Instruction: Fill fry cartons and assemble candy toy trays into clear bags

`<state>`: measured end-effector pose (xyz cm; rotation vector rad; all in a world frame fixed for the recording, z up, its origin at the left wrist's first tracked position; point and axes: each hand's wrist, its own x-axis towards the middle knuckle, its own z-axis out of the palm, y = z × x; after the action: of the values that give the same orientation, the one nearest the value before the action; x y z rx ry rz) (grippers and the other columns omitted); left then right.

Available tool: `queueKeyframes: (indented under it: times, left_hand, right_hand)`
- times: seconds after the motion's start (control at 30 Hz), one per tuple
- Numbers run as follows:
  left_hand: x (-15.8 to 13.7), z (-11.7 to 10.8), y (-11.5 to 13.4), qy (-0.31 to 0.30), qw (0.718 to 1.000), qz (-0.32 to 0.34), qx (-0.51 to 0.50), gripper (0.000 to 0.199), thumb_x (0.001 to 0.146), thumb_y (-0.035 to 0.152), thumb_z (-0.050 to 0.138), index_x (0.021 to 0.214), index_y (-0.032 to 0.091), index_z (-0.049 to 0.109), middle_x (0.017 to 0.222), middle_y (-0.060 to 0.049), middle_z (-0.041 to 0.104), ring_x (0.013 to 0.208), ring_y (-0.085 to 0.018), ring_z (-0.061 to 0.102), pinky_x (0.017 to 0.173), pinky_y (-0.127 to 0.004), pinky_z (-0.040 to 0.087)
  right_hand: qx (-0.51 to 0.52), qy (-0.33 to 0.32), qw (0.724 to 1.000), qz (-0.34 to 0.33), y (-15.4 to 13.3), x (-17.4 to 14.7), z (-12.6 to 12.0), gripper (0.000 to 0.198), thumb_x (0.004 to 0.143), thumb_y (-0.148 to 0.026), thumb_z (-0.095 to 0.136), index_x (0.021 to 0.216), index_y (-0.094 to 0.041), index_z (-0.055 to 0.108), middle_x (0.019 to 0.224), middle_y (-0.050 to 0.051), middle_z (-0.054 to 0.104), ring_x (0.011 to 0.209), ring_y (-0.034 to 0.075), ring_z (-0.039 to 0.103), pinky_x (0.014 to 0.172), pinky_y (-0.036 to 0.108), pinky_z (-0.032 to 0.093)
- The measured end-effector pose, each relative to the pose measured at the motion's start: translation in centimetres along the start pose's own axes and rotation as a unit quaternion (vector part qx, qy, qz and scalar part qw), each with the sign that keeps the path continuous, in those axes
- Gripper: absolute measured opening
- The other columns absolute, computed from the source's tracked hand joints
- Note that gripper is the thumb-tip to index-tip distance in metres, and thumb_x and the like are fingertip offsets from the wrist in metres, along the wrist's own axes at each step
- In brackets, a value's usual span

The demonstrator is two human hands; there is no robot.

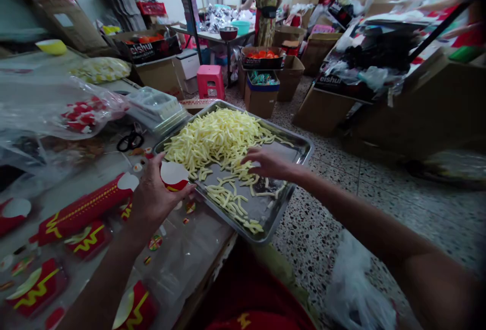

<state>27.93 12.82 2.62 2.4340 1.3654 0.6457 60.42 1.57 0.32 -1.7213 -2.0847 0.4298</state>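
Note:
My left hand [154,188] grips a small red fries carton [174,174] with a white inner side, thumb and fingers around it, beside the tray's left edge. My right hand [266,163] reaches over the metal tray [281,218], its bent fingers apart at the edge of the pile of pale yellow fries [216,135]. The pile fills the tray's far part, and loose fries [228,201] are scattered nearer to me. A long stack of nested red cartons [83,208] lies left of my left hand. Several bagged red cartons [85,239] lie around it.
Black scissors [130,140] and clear plastic trays [157,107] are on the table behind my left hand. A pink stool [210,81], cardboard boxes [261,98] and a standing person [267,6] are farther back. A plastic bag [357,284] lies on the floor at right.

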Motion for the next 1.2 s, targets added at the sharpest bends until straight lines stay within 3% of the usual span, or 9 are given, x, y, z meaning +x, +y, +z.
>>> queueKeyframes:
  times: [0.17, 0.27, 0.4, 0.53, 0.67, 0.8, 0.87, 1.07, 1.2]
  left_hand:
    - [-0.2, 1.1, 1.3, -0.025, 0.999, 0.037, 0.008, 0.097, 0.067, 0.049, 0.083, 0.147, 0.021, 0.036, 0.144, -0.014, 0.054, 0.126, -0.036, 0.057, 0.103, -0.046, 0.048]
    - [-0.4, 1.9, 1.5, -0.050, 0.998, 0.043, 0.004, 0.090, 0.071, 0.047, 0.081, 0.146, 0.022, 0.039, 0.147, -0.013, 0.053, 0.130, -0.034, 0.055, 0.106, -0.044, 0.046]
    - [0.0, 2.6, 1.9, -0.064, 0.997, 0.051, -0.015, 0.091, 0.071, 0.047, 0.082, 0.147, 0.020, 0.041, 0.147, -0.013, 0.054, 0.131, -0.032, 0.055, 0.108, -0.041, 0.045]
    - [0.3, 2.2, 1.4, -0.042, 0.995, 0.084, -0.015, 0.095, 0.069, 0.048, 0.083, 0.149, 0.021, 0.039, 0.149, -0.013, 0.051, 0.134, -0.033, 0.052, 0.110, -0.042, 0.043]
    - [-0.2, 1.8, 0.1, -0.045, 0.997, 0.058, -0.006, 0.095, 0.068, 0.050, 0.084, 0.148, 0.023, 0.041, 0.146, -0.013, 0.055, 0.129, -0.035, 0.056, 0.107, -0.046, 0.045]
    - [-0.4, 2.1, 0.2, -0.056, 0.997, 0.057, -0.022, 0.096, 0.067, 0.046, 0.086, 0.148, 0.020, 0.041, 0.146, -0.014, 0.054, 0.131, -0.034, 0.055, 0.109, -0.044, 0.045]
    - [-0.2, 2.3, 0.5, -0.054, 0.996, 0.074, -0.024, 0.096, 0.067, 0.044, 0.086, 0.148, 0.020, 0.041, 0.146, -0.014, 0.054, 0.132, -0.033, 0.054, 0.111, -0.043, 0.044]
    - [0.0, 1.5, -0.8, -0.023, 0.997, 0.074, -0.007, 0.099, 0.067, 0.051, 0.085, 0.150, 0.022, 0.039, 0.146, -0.014, 0.054, 0.131, -0.035, 0.054, 0.109, -0.046, 0.044]
    - [-0.5, 0.7, -2.1, -0.028, 0.998, 0.055, -0.015, 0.099, 0.068, 0.055, 0.083, 0.150, 0.024, 0.038, 0.147, -0.013, 0.053, 0.131, -0.035, 0.054, 0.108, -0.046, 0.045]
  right_hand:
    - [-0.030, -0.069, 0.997, -0.004, 2.7, -1.0, 0.5, 0.035, 0.082, -0.012, 0.068, 0.109, -0.032, 0.077, 0.135, 0.005, 0.058, 0.119, 0.021, 0.054, 0.104, 0.038, 0.040]
    - [-0.042, -0.009, 0.997, 0.062, 4.2, -1.8, -0.6, 0.032, 0.075, -0.008, 0.071, 0.098, -0.029, 0.080, 0.134, 0.006, 0.057, 0.118, 0.023, 0.055, 0.103, 0.038, 0.042]
    - [-0.062, 0.071, 0.989, 0.117, 3.6, -1.8, 0.5, 0.042, 0.077, -0.020, 0.075, 0.118, -0.028, 0.073, 0.122, 0.008, 0.060, 0.106, 0.022, 0.059, 0.092, 0.034, 0.047]
    - [-0.117, 0.063, 0.977, 0.167, 3.1, -1.6, 2.1, 0.027, 0.081, -0.015, 0.066, 0.104, -0.025, 0.076, 0.103, 0.006, 0.069, 0.091, 0.019, 0.062, 0.079, 0.028, 0.045]
    - [-0.072, 0.004, 0.988, 0.139, 3.3, -2.2, 1.5, 0.015, 0.085, -0.034, 0.071, 0.097, -0.027, 0.076, 0.079, -0.001, 0.072, 0.071, 0.014, 0.062, 0.067, 0.025, 0.039]
    - [-0.109, 0.114, 0.972, 0.175, 1.6, -1.6, 1.1, 0.023, 0.090, -0.042, 0.066, 0.098, -0.022, 0.077, 0.080, 0.003, 0.073, 0.069, 0.015, 0.061, 0.066, 0.027, 0.037]
    - [-0.113, 0.136, 0.974, 0.143, 0.1, -0.5, 1.8, 0.019, 0.091, -0.035, 0.065, 0.094, -0.021, 0.078, 0.085, 0.004, 0.074, 0.073, 0.016, 0.062, 0.069, 0.027, 0.037]
    - [-0.128, 0.014, 0.992, 0.017, -3.9, 3.2, 5.0, 0.018, 0.088, -0.026, 0.061, 0.090, -0.020, 0.079, 0.088, 0.006, 0.073, 0.082, 0.017, 0.062, 0.073, 0.028, 0.037]
    - [-0.193, -0.063, 0.977, 0.060, -4.7, 4.4, 6.1, 0.016, 0.080, -0.027, 0.065, 0.081, -0.016, 0.077, 0.085, 0.010, 0.072, 0.078, 0.019, 0.061, 0.066, 0.030, 0.034]
